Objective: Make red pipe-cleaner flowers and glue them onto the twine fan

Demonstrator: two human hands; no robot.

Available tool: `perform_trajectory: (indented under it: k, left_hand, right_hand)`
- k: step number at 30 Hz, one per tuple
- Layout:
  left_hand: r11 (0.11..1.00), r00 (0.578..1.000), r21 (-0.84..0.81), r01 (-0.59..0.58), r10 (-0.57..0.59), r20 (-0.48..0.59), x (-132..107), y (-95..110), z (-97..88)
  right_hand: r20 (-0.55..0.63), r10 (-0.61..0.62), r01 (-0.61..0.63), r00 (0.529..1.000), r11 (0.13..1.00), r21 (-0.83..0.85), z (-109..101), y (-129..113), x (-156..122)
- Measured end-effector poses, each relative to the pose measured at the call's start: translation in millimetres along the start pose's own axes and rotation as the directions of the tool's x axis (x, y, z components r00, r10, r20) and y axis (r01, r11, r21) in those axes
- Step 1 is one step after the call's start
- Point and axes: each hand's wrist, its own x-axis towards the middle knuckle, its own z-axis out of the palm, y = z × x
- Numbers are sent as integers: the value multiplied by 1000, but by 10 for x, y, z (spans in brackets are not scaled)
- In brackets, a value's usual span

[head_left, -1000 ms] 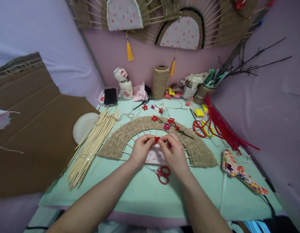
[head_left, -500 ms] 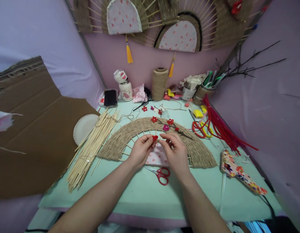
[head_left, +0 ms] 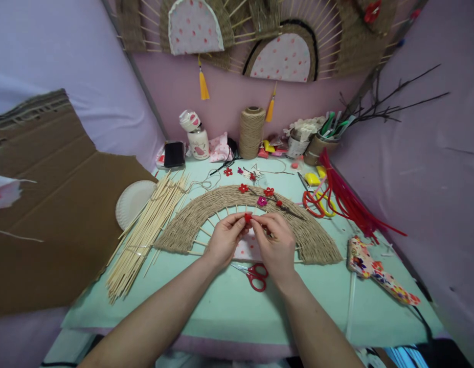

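Between the fingertips of both hands is a small red flower [head_left: 248,218], partly covered by the fingers. My left hand [head_left: 225,237] pinches it from the left, while my right hand [head_left: 277,240] has thumb and forefinger closed on its right side. Under the hands lies a twine-woven fan [head_left: 217,200] with thin stick ribs and a spotted fabric centre [head_left: 246,250]. A dark twig [head_left: 290,210] with red and magenta flowers [head_left: 262,201] rests on its upper right. Red-handled scissors [head_left: 257,277] lie just below the fabric.
Left of the fan are bamboo sticks [head_left: 140,245], a white plate [head_left: 135,202] and cardboard [head_left: 68,214]. At right lie red pipe cleaners [head_left: 342,197], more scissors [head_left: 314,203] and a flower-patterned glue gun [head_left: 375,271]. A twine spool [head_left: 252,133] stands behind.
My right fingertips have come in to meet the red flower, which has shifted slightly right and turned. My left hand has edged right with it.
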Motion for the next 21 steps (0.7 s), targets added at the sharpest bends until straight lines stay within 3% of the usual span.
perform_trajectory:
  k: [4,9,14,21]
  left_hand:
    - [999,1000,-43,-10,11,10,10,9,-22]
    - [997,996,-37,74,-72,60,2,28,-59]
    - [991,989,43,130,-132,62,-9,57,-56]
    - [992,987,8,126,-126,98,-7,30,-34]
  right_hand:
    - [28,61,-62,998,997,41,-18,-5,20]
    - [114,107,-122,988,984,131,-52,-24,45]
    - [166,77,-101,983,985,143,-62,-32,57]
    - [279,0,-35,960,992,123,-8,-45,35]
